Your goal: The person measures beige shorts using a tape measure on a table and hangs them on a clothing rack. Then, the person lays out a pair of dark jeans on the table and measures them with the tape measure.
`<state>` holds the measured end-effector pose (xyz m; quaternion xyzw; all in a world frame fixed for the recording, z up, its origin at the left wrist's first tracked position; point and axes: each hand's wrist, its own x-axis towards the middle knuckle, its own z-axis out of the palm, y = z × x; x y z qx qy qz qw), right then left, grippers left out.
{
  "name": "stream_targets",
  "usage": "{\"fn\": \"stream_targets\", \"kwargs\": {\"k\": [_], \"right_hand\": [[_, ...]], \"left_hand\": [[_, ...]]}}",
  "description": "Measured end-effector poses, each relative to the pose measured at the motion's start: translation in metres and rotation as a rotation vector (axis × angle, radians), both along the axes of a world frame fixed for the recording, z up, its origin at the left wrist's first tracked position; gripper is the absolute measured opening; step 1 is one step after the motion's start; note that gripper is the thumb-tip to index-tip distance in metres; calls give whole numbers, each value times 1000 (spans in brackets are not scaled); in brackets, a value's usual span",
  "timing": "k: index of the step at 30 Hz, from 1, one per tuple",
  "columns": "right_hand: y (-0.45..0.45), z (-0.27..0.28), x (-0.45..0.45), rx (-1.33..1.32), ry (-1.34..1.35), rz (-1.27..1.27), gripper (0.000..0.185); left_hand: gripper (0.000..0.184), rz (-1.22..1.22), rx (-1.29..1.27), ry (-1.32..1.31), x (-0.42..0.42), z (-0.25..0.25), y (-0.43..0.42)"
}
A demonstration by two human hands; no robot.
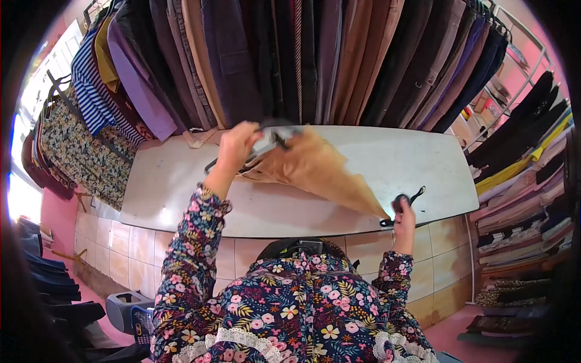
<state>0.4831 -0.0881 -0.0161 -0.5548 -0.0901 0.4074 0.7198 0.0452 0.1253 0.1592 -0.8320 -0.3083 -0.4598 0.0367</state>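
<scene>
My left hand (pixel 237 148) is closed on a dark hanger (pixel 279 128), smeared by motion, above the left half of the white table (pixel 181 199). From it a tan cloth garment (pixel 315 166) stretches down to the right, narrowing to a point. Near that point my right hand (pixel 404 225) is closed round a small black object (pixel 399 203) whose exact kind I cannot make out. A thin black loop (pixel 419 193) sticks out beside it. Another black piece (pixel 386 222) sits at the garment's tip, by the right fingers.
Many trousers (pixel 339 60) hang in a row behind the table, down to its back edge. A striped shirt (pixel 100 100) and floral clothes (pixel 82 142) hang at left. Folded clothes (pixel 514 254) are stacked at right. A grey plastic stool (pixel 124 308) stands on the floor at lower left.
</scene>
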Motion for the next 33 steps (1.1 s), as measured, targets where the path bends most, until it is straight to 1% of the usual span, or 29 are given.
{"fn": "stream_targets", "kwargs": {"k": [1,2,3,5,6,7,9,10,12,14,15,16,17,18,19,20,21,23,25,26,28,30,32,33], "right_hand": [[7,9,9,93,-6,-110,28],[4,15,25,188,-30,-103,30],[6,32,24,226,-58,-272,31],[3,85,10,272,-173,-436,32],[1,98,7,304,-211,-462,33],[-2,107,3,335,-249,-486,33],[0,110,-2,352,-250,-505,33],[-1,108,-6,308,-284,-475,32],[2,99,-14,206,-347,-433,28],[5,81,-19,86,-333,-363,26],[6,75,-22,17,-323,-318,25],[7,77,-30,-30,-345,-247,24],[17,51,-27,19,-356,-257,25],[20,42,-31,-9,-393,-179,25],[25,34,-37,-35,-429,-99,25],[32,22,-43,13,-474,-34,23],[39,16,-52,8,-491,36,20],[56,1,-71,3,-464,185,23],[70,-24,-93,-62,-469,274,24],[75,-38,-101,-81,-458,332,25],[81,-56,-113,-145,-479,342,24],[90,-63,-112,-167,-512,345,24],[100,-63,-108,-100,-533,299,27],[104,-63,-105,-109,-530,312,27]], "left_hand": [[8,-19,144,-171,20,14,14],[11,50,-99,-230,32,42,11],[16,120,-346,-283,40,69,8],[25,13,-572,-575,44,93,27],[26,-77,-757,-797,43,106,28],[27,-116,-850,-932,38,111,35],[27,-122,-935,-1052,22,105,51],[26,-78,-954,-1062,12,95,58],[25,-23,-995,-1049,-18,49,79],[23,87,-1039,-1054,-51,-4,85],[23,171,-1048,-1023,-70,-37,92],[23,235,-1119,-808,-104,-75,102],[30,296,-954,-613,-128,-124,109],[41,352,-789,-419,-145,-159,104],[41,364,-797,-419,-145,-168,83],[51,529,-678,-119,-135,-176,59],[62,680,-549,184,-122,-180,36],[66,642,-830,348,-89,-175,-7],[67,511,-669,656,-66,-179,-53],[67,517,-676,655,-66,-190,-67],[67,411,-615,671,-62,-203,-86],[66,451,-643,647,-53,-207,-81],[66,491,-687,626,-48,-207,-80],[64,484,-675,586,-46,-206,-77]]}}
